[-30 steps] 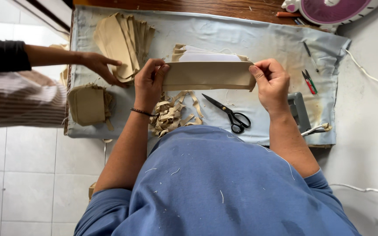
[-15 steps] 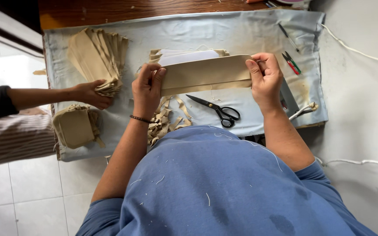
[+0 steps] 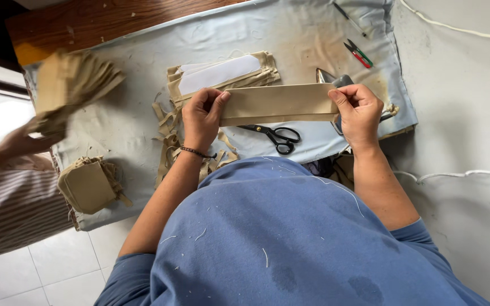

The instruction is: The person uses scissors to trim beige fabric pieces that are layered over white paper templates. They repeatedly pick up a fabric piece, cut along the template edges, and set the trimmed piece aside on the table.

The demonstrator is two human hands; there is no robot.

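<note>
Where pale cloth (image 3: 143, 113) covers the table (image 3: 86, 22), tiled floor (image 3: 58, 266) adjoins.

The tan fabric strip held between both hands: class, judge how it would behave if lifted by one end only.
The tan fabric strip is probably floppy: it spans straight only because the left hand and right hand pinch its ends. It looks thin and folded, so likely light. The cloth seems unlikely to slip.

Matt tan cloth strip (image 3: 279, 103), stained pale blue cloth table cover (image 3: 290, 39), glossy black-handled metal scissors (image 3: 276, 135), varnished wood tabletop (image 3: 103, 20)
</note>
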